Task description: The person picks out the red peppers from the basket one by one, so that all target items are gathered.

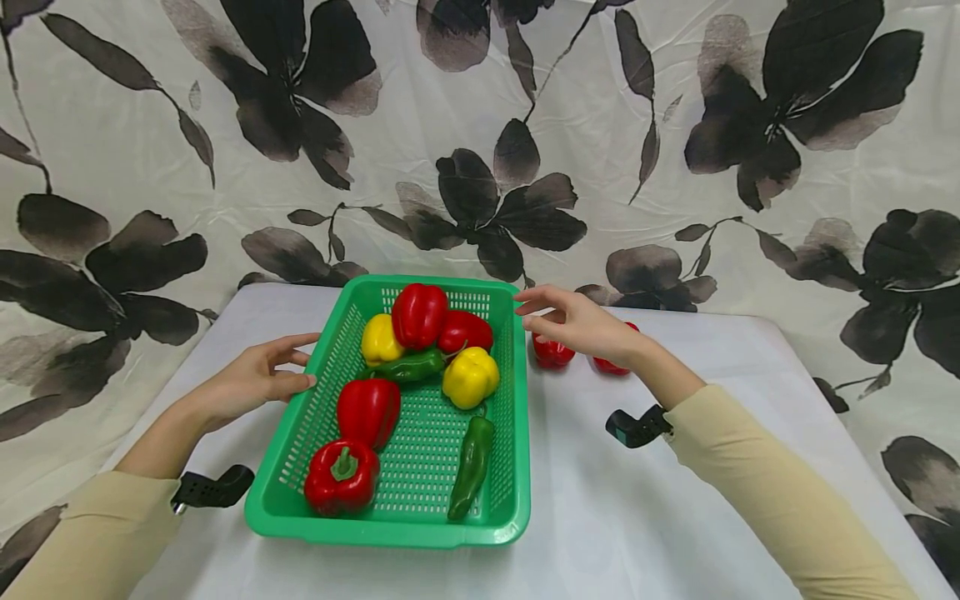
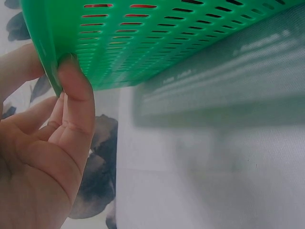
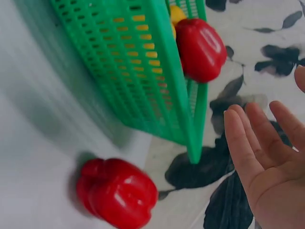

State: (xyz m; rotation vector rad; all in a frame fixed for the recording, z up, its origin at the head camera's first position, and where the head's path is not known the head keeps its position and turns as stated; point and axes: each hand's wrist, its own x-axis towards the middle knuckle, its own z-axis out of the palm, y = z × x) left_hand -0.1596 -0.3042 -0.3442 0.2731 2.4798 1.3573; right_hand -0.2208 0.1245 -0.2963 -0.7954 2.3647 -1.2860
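Green rectangular perforated-plastic basket point(image 1: 408, 475), left of two loose glossy red bell peppers point(image 1: 552, 353): likely stiff, weighty; hold both long rims point(image 1: 522, 442). Left hand point(image 1: 250, 382) pinches rim; right hand point(image 1: 579, 322) relaxed, empty.

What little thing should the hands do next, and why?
I'd guess the right hand should take hold of the green basket by its right rim. It holds nothing and is close to that rim, while the left hand pinches the opposite one, so the peppers inside might sit steadier.
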